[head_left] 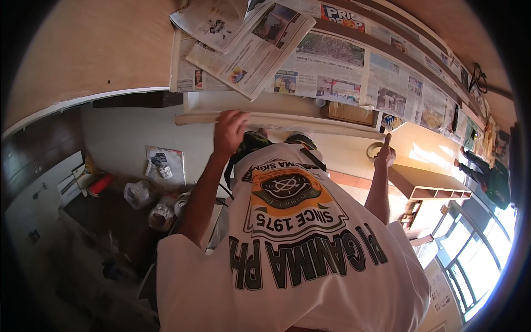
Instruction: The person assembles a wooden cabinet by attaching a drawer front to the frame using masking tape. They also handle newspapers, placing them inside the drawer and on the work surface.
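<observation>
A pale wooden drawer [287, 120] is pulled out below the worktop, right in front of my body. My left hand [229, 133] is closed over the top edge of its front, near the left end. At the drawer's right end, my right hand [385, 155] has one digit reaching up against the corner and the other fingers curled, partly hidden. A round ring-shaped thing [374, 150], like a tape roll, shows beside my right hand; whether I touch it cannot be told. Inside the drawer, toward the right, lies a brown box [349, 112].
Newspaper sheets [332, 61] cover the worktop, with long brown wooden strips [387, 48] across them. Loose newspapers [254, 52] overhang its front edge. A wooden shelf unit [428, 181] stands at right, and a person in green [495, 185] is beyond. Plastic bags [137, 193] lie at left.
</observation>
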Tool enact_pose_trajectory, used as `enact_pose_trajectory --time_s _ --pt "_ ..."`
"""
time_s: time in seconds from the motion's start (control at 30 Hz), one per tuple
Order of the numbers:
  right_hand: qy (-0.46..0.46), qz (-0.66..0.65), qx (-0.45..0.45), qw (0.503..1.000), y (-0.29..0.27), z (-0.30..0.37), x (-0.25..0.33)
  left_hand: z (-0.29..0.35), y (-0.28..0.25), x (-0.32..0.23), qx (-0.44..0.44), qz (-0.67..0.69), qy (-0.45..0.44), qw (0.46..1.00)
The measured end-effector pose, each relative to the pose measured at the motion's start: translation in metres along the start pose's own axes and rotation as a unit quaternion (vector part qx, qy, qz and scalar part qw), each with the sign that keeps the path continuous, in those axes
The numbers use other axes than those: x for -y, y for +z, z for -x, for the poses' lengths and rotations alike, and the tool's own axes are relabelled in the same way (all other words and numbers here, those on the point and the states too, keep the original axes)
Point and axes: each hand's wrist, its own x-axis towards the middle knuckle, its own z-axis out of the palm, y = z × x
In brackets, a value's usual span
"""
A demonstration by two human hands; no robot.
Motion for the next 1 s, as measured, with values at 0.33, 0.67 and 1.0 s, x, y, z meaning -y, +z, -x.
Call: enact_pose_trajectory --time_s 0.33,0.67,1.0 --pt "-0.228 0.098 -0.018 0.969 0.01 0.113 0.023 0.018 -0.012 0.07 0.031 -0.048 0.063 0.996" --pt "-0.421 0.207 0.37 0.802 0.103 0.314 0.096 0.023 -0.001 0.09 0.044 -0.119 0.078 0.989" --pt "-0.454 0.213 0.437 0.746 0.165 0.34 0.116 0.024 0.003 0.086 0.019 -0.156 0.096 0.983"
